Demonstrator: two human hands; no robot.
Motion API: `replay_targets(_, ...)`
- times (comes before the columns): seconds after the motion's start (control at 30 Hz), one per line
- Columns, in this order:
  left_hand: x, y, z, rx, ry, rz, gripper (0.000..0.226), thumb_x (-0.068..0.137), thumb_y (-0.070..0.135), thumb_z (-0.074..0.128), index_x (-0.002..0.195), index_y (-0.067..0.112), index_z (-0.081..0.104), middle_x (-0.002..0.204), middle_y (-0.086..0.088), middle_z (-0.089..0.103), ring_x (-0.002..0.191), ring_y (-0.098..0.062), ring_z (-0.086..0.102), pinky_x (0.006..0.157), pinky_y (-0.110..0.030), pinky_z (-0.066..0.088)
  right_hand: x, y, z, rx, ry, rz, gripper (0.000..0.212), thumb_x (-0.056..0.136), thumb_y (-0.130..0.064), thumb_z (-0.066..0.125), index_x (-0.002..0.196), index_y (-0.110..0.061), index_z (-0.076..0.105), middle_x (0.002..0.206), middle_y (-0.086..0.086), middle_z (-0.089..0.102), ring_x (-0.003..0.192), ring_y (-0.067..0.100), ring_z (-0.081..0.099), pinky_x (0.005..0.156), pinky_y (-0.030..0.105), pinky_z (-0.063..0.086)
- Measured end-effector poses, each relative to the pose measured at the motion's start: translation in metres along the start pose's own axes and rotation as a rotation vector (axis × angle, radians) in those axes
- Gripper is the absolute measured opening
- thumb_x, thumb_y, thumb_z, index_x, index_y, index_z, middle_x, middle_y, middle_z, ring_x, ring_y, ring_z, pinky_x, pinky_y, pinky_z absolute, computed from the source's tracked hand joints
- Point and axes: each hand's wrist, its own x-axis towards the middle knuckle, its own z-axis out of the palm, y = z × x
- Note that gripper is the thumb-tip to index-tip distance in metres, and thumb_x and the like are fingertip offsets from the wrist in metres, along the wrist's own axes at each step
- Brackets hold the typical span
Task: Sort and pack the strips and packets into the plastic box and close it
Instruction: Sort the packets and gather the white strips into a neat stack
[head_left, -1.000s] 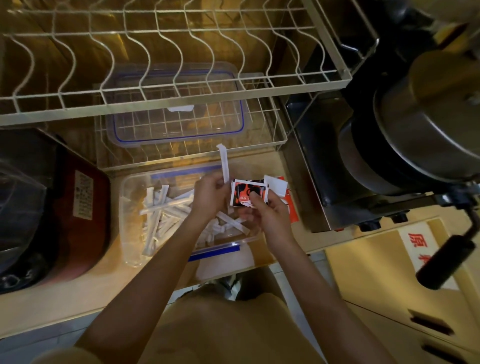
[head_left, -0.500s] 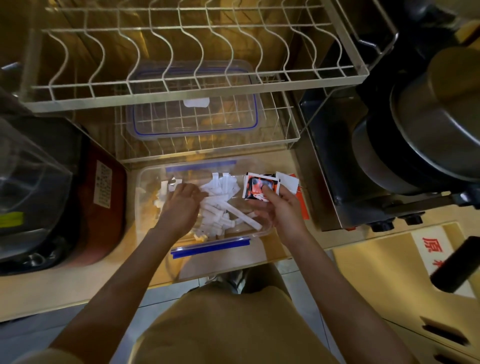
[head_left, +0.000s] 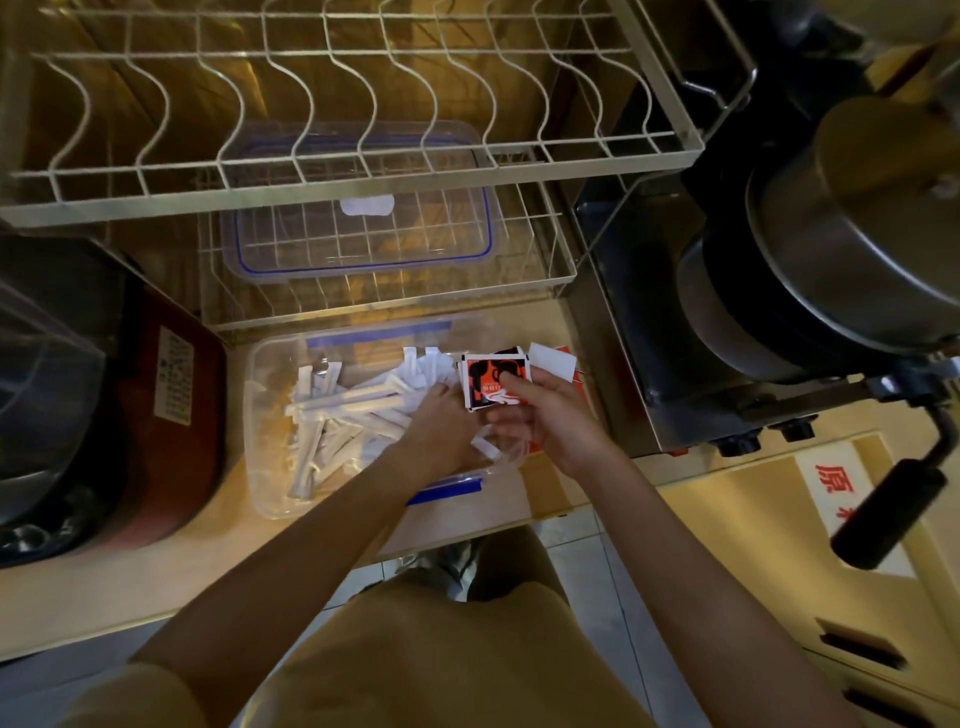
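Since a moment ago, left hand (head_left: 441, 426) is reaching rightward, loosely curled over white strips (head_left: 353, 410) lying crosswise in the plastic box (head_left: 260, 415), while right hand (head_left: 550, 415), nearer, is pinching red packets (head_left: 491, 384) just beside it.

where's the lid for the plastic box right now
In the head view the clear blue-rimmed lid lies flat in the lower wire rack, directly behind the open plastic box, under the upper rack.
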Motion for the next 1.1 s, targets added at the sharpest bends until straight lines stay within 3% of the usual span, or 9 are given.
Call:
replay_targets(0.07, 0.005, -0.003, 0.007, 0.049, 0.014, -0.009, 0.035, 0.063, 0.030, 0.071, 0.092, 0.011, 0.070, 0.086, -0.012, 0.074, 0.079, -0.032, 0.070, 0.068, -0.037, 0.057, 0.002, 0.000, 0.002, 0.010, 0.018, 0.009, 0.019, 0.089, -0.012, 0.057, 0.106, -0.007, 0.061, 0.072, 0.008, 0.072, 0.052, 0.014, 0.069, 0.048, 0.023, 0.056)
replay_targets(0.23, 0.009, -0.015, 0.011, 0.065, -0.013, -0.138, 0.034, 0.090, 0.011, 0.045, 0.123, 0.010, 0.055, 0.128, -0.013, 0.056, 0.121, -0.029, 0.045, 0.099, -0.037, 0.031, 0.005, -0.004, 0.001, 0.004, 0.005, 0.021, 0.014, 0.091, -0.010, 0.052, 0.103, -0.010, 0.060, 0.076, 0.010, 0.070, 0.053, 0.017, 0.069, 0.051, 0.027, 0.058)
replay_targets(0.4, 0.008, -0.036, 0.008, 0.043, 0.096, -0.183, 0.038, 0.087, 0.021, 0.052, 0.122, 0.008, 0.056, 0.129, -0.012, 0.053, 0.126, -0.029, 0.040, 0.096, -0.032, 0.016, 0.005, -0.018, 0.007, -0.263, -0.095, 0.043, 0.018, 0.090, -0.005, 0.051, 0.104, -0.010, 0.060, 0.090, 0.015, 0.068, 0.060, 0.021, 0.070, 0.056, 0.027, 0.059)
replay_targets(0.5, 0.003, -0.040, 0.005, 0.124, 0.145, -0.165, 0.026, 0.074, 0.008, 0.065, 0.100, 0.007, 0.068, 0.106, -0.013, 0.066, 0.109, -0.029, 0.056, 0.092, -0.035, 0.024, 0.010, -0.029, 0.019, -0.729, -0.067, -0.147, 0.014, 0.087, -0.007, 0.051, 0.082, -0.015, 0.061, 0.078, 0.002, 0.063, 0.068, 0.014, 0.063, 0.058, 0.013, 0.048)
replay_targets(0.57, -0.002, -0.042, 0.004, 0.188, 0.135, -0.164, 0.025, 0.058, 0.009, 0.078, 0.082, 0.010, 0.073, 0.089, -0.009, 0.070, 0.094, -0.028, 0.065, 0.088, -0.036, 0.043, 0.014, -0.034, 0.029, -1.076, -0.106, -0.253, 0.015, 0.087, -0.009, 0.049, 0.087, -0.007, 0.065, 0.083, 0.006, 0.064, 0.082, 0.021, 0.059, 0.068, 0.024, 0.044)
replay_targets(0.63, -0.007, -0.045, 0.006, 0.154, 0.103, -0.169, 0.025, 0.066, 0.013, 0.074, 0.091, 0.012, 0.074, 0.101, -0.009, 0.070, 0.107, -0.030, 0.060, 0.094, -0.040, 0.045, 0.022, -0.033, 0.038, -1.329, -0.188, -0.216, 0.022, 0.089, -0.010, 0.047, 0.097, 0.000, 0.065, 0.092, 0.012, 0.064, 0.086, 0.025, 0.058, 0.068, 0.031, 0.043)
replay_targets(0.73, -0.009, -0.048, 0.007, 0.103, 0.105, -0.189, 0.030, 0.083, 0.012, 0.058, 0.111, 0.016, 0.067, 0.124, -0.009, 0.061, 0.127, -0.031, 0.043, 0.107, -0.044, 0.029, 0.036, -0.021, 0.052, -1.614, -0.301, -0.089, 0.025, 0.089, -0.009, 0.044, 0.103, -0.003, 0.064, 0.100, 0.011, 0.066, 0.087, 0.023, 0.059, 0.076, 0.033, 0.051)
replay_targets(0.97, -0.010, -0.049, 0.006, 0.015, 0.193, -0.242, 0.038, 0.087, 0.013, 0.053, 0.124, 0.020, 0.057, 0.130, -0.005, 0.058, 0.130, -0.026, 0.039, 0.105, -0.040, 0.026, 0.039, -0.005, 0.067, -1.710, -0.237, 0.006, 0.029, 0.095, -0.008, 0.040, 0.118, 0.000, 0.055, 0.122, 0.015, 0.059, 0.100, 0.025, 0.056, 0.083, 0.030, 0.042)
replay_targets(1.1, -0.015, -0.043, -0.003, -0.044, 0.348, -0.227, 0.031, 0.070, 0.007, 0.062, 0.099, 0.015, 0.071, 0.103, -0.011, 0.071, 0.105, -0.035, 0.061, 0.087, -0.042, 0.047, 0.037, -0.006, 0.069, -1.705, -0.157, -0.021, 0.029, 0.096, -0.008, 0.039, 0.120, 0.000, 0.055, 0.126, 0.016, 0.057, 0.115, 0.027, 0.055, 0.093, 0.031, 0.043)
